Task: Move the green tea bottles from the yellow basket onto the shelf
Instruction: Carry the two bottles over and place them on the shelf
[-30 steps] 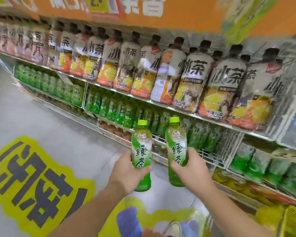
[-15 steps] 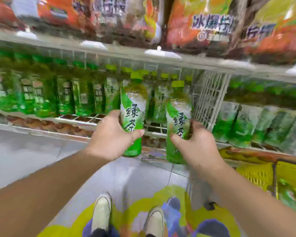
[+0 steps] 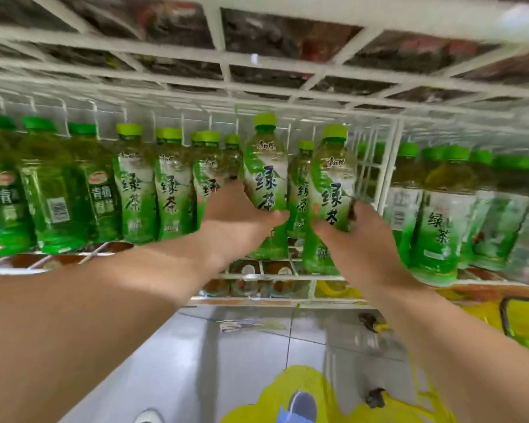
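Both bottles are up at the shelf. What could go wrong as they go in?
1. The left bottle, gripped by the left hand, has its cap close under the upper rack; it may catch there.
2. The right bottle, in the right hand, is near the divider and could snag.
3. Shelf bottles stand just behind; pushing in may topple them.

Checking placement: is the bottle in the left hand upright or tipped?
Upright: the bottle gripped by the left hand stands vertical, cap on top.
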Available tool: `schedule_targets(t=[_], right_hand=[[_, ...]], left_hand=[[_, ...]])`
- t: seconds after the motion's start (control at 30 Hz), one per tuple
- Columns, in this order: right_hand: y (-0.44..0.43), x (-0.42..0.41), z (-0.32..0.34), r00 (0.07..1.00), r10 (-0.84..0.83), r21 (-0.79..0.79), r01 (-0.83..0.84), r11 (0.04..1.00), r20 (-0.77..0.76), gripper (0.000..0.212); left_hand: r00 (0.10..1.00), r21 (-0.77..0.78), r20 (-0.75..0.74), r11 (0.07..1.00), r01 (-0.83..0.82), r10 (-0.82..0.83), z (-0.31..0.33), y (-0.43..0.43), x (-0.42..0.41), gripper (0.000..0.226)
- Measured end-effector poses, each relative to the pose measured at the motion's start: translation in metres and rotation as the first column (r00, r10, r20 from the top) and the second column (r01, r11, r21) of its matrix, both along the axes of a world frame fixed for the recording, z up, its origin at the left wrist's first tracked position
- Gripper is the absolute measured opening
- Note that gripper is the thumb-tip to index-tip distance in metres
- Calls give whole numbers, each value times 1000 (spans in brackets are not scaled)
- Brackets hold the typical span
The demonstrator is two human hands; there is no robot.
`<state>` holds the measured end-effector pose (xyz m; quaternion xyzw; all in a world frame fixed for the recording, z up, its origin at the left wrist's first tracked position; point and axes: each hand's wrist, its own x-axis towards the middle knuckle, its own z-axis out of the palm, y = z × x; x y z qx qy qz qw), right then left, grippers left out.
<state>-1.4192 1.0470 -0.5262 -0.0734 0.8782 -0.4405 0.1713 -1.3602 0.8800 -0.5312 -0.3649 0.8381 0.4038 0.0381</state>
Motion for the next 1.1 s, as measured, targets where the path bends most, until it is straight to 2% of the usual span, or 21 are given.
schedule_targets(t=[0.17,0.27,0.37,0.6,0.7,0.8,1.0,1.1], right_hand=[[-8,-16,-24,998,-63,61,63,996,-11,21],[-10,-24,-44,997,-79,91,78,993,6,18],[-13,-31,-57,993,-116,131,114,985,6,25],[-29,-35,-80,987,-161,148,161,976,-18,36],[-33,-36,-83,984,-174,173,177,969,-30,40],[-33,-40,-84,981,-194,215,191,958,-9,42],[-27,-44,-86,993,-116,268,111,957,3,38],[-22,-42,-89,997,-74,262,79,962,-30,35]], left_hand=[[1000,10,-12,1000,-25,26,-24,12,-15,46],[999,2,0,999,-33,33,-34,17,-23,44],[999,18,-12,999,-41,41,-43,22,-31,50],[988,157,-107,983,-93,111,-61,41,-43,44],[989,75,-112,994,-85,93,-63,48,-47,54],[996,-24,-61,998,-62,61,-66,52,-52,52],[997,12,-55,999,50,-49,-65,41,-52,50],[992,-56,-42,992,113,-115,-66,40,-46,43]])
